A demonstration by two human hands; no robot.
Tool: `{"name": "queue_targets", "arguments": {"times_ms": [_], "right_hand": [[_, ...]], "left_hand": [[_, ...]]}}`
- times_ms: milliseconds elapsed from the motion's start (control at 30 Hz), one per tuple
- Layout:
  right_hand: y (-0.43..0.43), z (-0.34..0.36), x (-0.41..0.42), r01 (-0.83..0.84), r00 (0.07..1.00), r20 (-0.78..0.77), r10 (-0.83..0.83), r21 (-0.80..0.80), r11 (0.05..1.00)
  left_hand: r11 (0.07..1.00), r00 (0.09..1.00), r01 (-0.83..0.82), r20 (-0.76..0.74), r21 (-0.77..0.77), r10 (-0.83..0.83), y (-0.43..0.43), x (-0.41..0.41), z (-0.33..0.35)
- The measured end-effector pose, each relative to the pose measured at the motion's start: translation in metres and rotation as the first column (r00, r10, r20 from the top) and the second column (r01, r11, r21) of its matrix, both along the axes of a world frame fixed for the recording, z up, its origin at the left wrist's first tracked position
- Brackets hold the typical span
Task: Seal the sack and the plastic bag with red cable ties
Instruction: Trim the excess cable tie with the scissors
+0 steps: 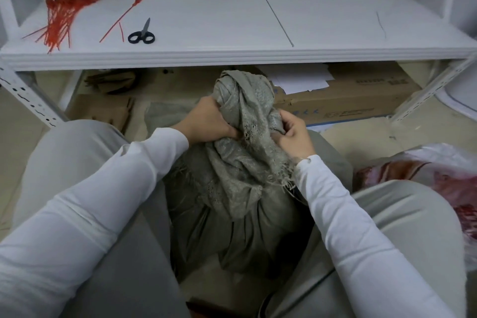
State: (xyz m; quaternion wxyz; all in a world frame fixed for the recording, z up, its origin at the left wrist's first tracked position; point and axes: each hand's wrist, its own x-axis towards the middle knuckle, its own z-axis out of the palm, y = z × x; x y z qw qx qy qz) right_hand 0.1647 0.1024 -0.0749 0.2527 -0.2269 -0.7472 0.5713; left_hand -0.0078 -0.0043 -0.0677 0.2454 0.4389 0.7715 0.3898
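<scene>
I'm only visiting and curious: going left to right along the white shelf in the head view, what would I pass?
On the white shelf: bundle of red cable ties → single red cable tie → black-handled scissors → thin dark line across the shelf.

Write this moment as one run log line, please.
stage: bunching sack neck | left hand: grips sack | right hand: grips sack | red cable ties: on shelf | plastic bag: right side, untouched
</scene>
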Motion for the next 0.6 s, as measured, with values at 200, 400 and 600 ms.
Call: {"name": "queue_targets", "arguments": {"times_ms": [200,400,600], "right_hand": [[-0.010,-0.004,0.000,-0.135,0.926,0.329,0.183,-0.162,0.977],[-0.025,-0.019,-0.010,0.073,0.973,0.228,-0.044,-0.122,0.990],[-0.018,-0.011,-0.010,0.089,0.995,0.060,-0.081,-0.144,0.986]], "left_hand": [[0.993,0.964,-0.102,-0.240,0.052,0.112,-0.005,-0.001,-0.009],[0.993,0.947,0.034,-0.321,0.110,0.003,-0.012,0.023,-0.016],[0.990,0.959,0.134,-0.260,0.055,-0.115,-0.018,0.021,-0.017]]}}
